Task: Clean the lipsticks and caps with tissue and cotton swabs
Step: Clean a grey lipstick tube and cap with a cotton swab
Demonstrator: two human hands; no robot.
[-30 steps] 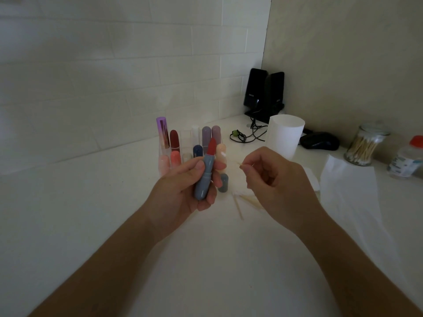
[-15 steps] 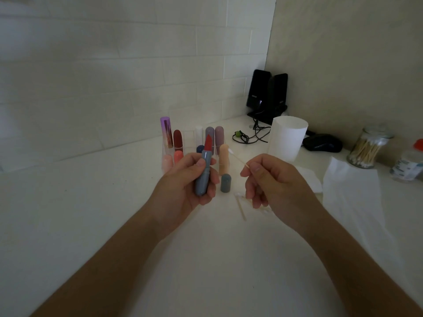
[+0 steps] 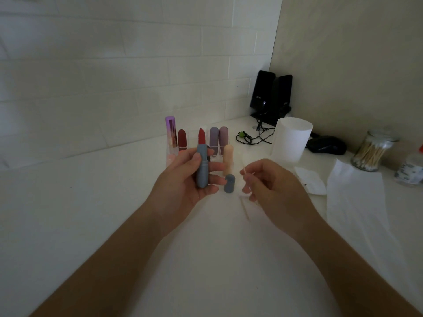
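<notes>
The right hand [image 3: 272, 186] pinches a cotton swab [image 3: 244, 172], but it is smeared to a pale streak and I cannot make out its tip. The left hand [image 3: 183, 179] wraps the grey lipstick [image 3: 202, 165], covering part of its barrel. It also hides most of the clear rack's [image 3: 193, 136] front row, where only a pink lipstick [image 3: 170, 157] peeks out. A loose swab [image 3: 244, 209] on the desk [image 3: 91, 213] lies blurred and runs under the right hand. The small bottle [image 3: 410, 170] is cut off by the right edge, its label unreadable. The speaker's [image 3: 262, 92] logo is too small to read.
</notes>
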